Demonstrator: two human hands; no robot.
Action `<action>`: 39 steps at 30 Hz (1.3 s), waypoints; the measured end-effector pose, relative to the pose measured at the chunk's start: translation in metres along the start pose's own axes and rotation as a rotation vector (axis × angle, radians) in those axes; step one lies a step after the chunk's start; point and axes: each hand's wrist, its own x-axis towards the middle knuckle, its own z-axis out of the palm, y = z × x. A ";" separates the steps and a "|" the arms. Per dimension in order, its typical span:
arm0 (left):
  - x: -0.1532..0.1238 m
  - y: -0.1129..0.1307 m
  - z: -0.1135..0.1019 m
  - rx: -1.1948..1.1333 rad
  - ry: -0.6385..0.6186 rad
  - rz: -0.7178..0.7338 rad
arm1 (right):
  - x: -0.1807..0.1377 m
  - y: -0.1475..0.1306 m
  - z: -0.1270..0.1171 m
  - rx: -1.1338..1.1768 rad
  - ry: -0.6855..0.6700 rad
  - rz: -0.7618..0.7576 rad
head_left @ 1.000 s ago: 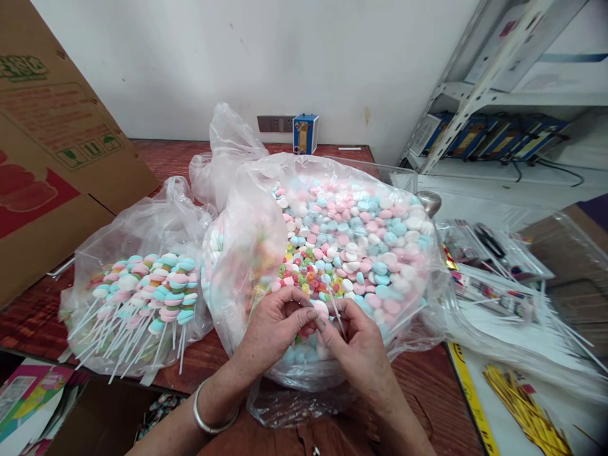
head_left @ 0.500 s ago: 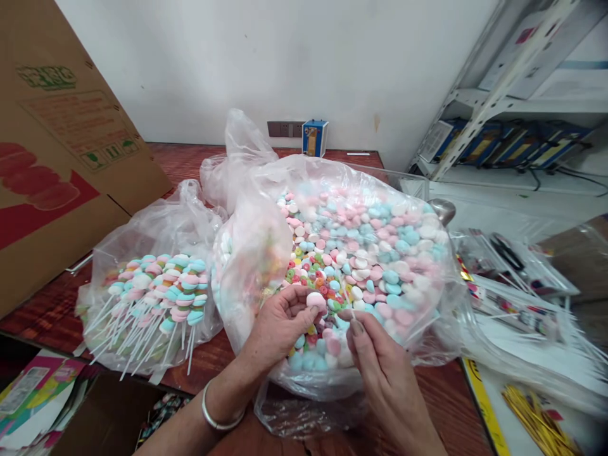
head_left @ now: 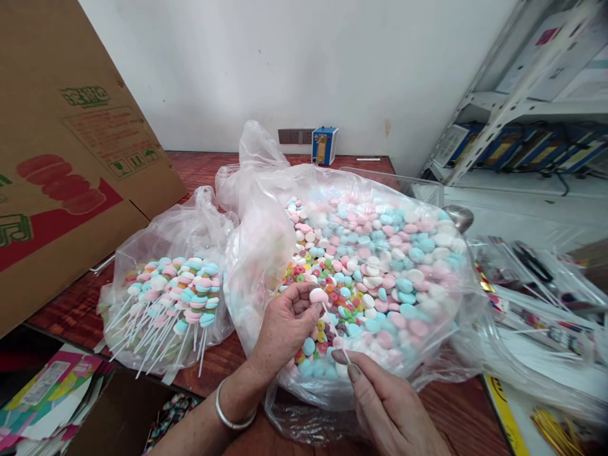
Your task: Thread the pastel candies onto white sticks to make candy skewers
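My left hand (head_left: 285, 326) pinches a pink marshmallow piece (head_left: 318, 296) at its fingertips, over the near edge of a big clear bag (head_left: 266, 240) heaped with pink, blue and white marshmallow pieces and small coloured rings. My right hand (head_left: 384, 405) pinches the lower end of a thin white stick (head_left: 335, 326) whose upper end reaches the pink piece. A silver bangle sits on my left wrist.
A smaller clear bag (head_left: 156, 234) of finished marshmallow skewers lies to the left. A cardboard box (head_left: 61, 164) leans at far left. Packets of white sticks (head_left: 532, 297) lie at right, gold twist ties (head_left: 560, 434) at bottom right, a metal shelf (head_left: 513, 107) behind.
My hands have drawn apart: the right hand pulled back toward me with the stick's end, while the left keeps the pink piece. The view has shifted, so everything sits lower and further right.
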 end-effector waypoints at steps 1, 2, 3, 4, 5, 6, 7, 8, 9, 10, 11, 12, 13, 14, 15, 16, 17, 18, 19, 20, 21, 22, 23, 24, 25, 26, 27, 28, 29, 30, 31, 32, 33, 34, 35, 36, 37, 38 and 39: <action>0.000 -0.001 -0.001 0.013 -0.011 0.010 | 0.000 -0.002 0.000 0.029 0.002 0.021; 0.001 -0.003 -0.002 0.031 -0.024 0.023 | 0.001 -0.003 0.000 0.061 -0.007 0.051; 0.001 -0.004 -0.003 0.049 -0.038 0.036 | 0.001 -0.004 0.001 0.096 -0.019 0.089; 0.001 -0.005 -0.004 0.065 -0.049 0.047 | 0.001 -0.005 0.001 0.134 -0.028 0.130; 0.001 -0.006 -0.004 0.079 -0.061 0.055 | 0.002 -0.006 0.002 0.175 -0.029 0.166; 0.001 -0.007 -0.004 0.090 -0.071 0.059 | 0.002 -0.007 0.003 0.217 -0.024 0.194; 0.001 -0.007 -0.004 0.101 -0.078 0.063 | 0.002 -0.008 0.005 0.256 -0.016 0.215; 0.000 -0.007 -0.004 0.114 -0.083 0.071 | 0.002 -0.008 0.006 0.291 -0.011 0.230; -0.001 -0.007 -0.004 0.131 -0.085 0.083 | 0.002 -0.009 0.008 0.319 -0.012 0.245; -0.002 -0.007 -0.003 0.153 -0.083 0.099 | 0.001 -0.009 0.009 0.339 -0.023 0.261; -0.003 -0.006 -0.003 0.181 -0.077 0.120 | 0.001 -0.009 0.010 0.351 -0.044 0.277; -0.004 -0.005 -0.003 0.213 -0.067 0.144 | 0.001 -0.009 0.012 0.355 -0.062 0.286; -0.006 -0.005 -0.003 0.247 -0.057 0.166 | 0.001 -0.009 0.013 0.353 -0.070 0.288; -0.007 -0.005 -0.004 0.280 -0.047 0.187 | 0.001 -0.009 0.014 0.346 -0.069 0.281; -0.008 -0.005 -0.004 0.310 -0.036 0.206 | 0.001 -0.009 0.016 0.334 -0.059 0.267; -0.009 -0.005 -0.005 0.333 -0.027 0.222 | 0.003 -0.009 0.017 0.318 -0.046 0.247; -0.010 -0.005 -0.005 0.351 -0.019 0.238 | 0.004 -0.009 0.018 0.296 -0.033 0.223; -0.012 -0.005 -0.005 0.369 -0.012 0.258 | 0.007 -0.009 0.020 0.270 -0.022 0.196; -0.014 -0.005 -0.004 0.395 -0.012 0.287 | 0.009 -0.009 0.021 0.234 -0.009 0.169; -0.017 -0.005 -0.004 0.430 -0.022 0.331 | 0.012 -0.009 0.022 0.193 0.010 0.140; -0.020 -0.005 -0.003 0.469 -0.040 0.383 | 0.016 -0.008 0.023 0.145 0.027 0.111; -0.023 -0.004 -0.002 0.511 -0.062 0.432 | 0.019 -0.006 0.023 0.089 0.032 0.083; -0.026 -0.004 -0.002 0.550 -0.083 0.465 | 0.022 -0.004 0.022 0.019 0.029 0.058; -0.029 -0.004 -0.002 0.578 -0.108 0.476 | 0.024 -0.001 0.021 -0.067 0.018 0.038; -0.031 -0.003 -0.003 0.591 -0.130 0.460 | 0.026 0.002 0.018 -0.174 0.009 0.023; -0.032 -0.003 -0.004 0.591 -0.145 0.422 | 0.027 0.005 0.014 -0.307 0.017 0.019; -0.032 -0.003 -0.007 0.586 -0.150 0.378 | 0.028 0.008 0.010 -0.463 0.047 0.030; -0.030 -0.002 -0.010 0.581 -0.135 0.348 | 0.029 0.010 0.004 -0.628 0.091 0.052; -0.028 0.000 -0.015 0.588 -0.098 0.340 | 0.029 0.011 -0.001 -0.784 0.135 0.077; -0.024 0.003 -0.020 0.618 -0.041 0.356 | 0.030 0.012 -0.006 -0.918 0.166 0.094; -0.020 0.005 -0.025 0.671 0.026 0.399 | 0.030 0.012 -0.010 -1.020 0.184 0.101; -0.015 0.009 -0.030 0.740 0.088 0.463 | 0.031 0.012 -0.013 -1.087 0.184 0.096; -0.010 0.012 -0.036 0.812 0.137 0.532 | 0.032 0.011 -0.015 -1.126 0.173 0.081; -0.006 0.015 -0.040 0.878 0.169 0.591 | 0.034 0.010 -0.016 -1.149 0.161 0.067; -0.001 0.017 -0.044 0.934 0.187 0.638 | 0.036 0.008 -0.016 -1.165 0.149 0.057; 0.003 0.019 -0.047 0.981 0.198 0.668 | 0.039 0.007 -0.015 -1.177 0.137 0.055; 0.007 0.020 -0.049 1.023 0.205 0.682 | 0.042 0.006 -0.014 -1.187 0.126 0.061; 0.011 0.020 -0.051 1.066 0.208 0.688 | 0.044 0.005 -0.013 -1.194 0.111 0.071; 0.014 0.020 -0.052 1.106 0.203 0.688 | 0.047 0.004 -0.013 -1.196 0.095 0.083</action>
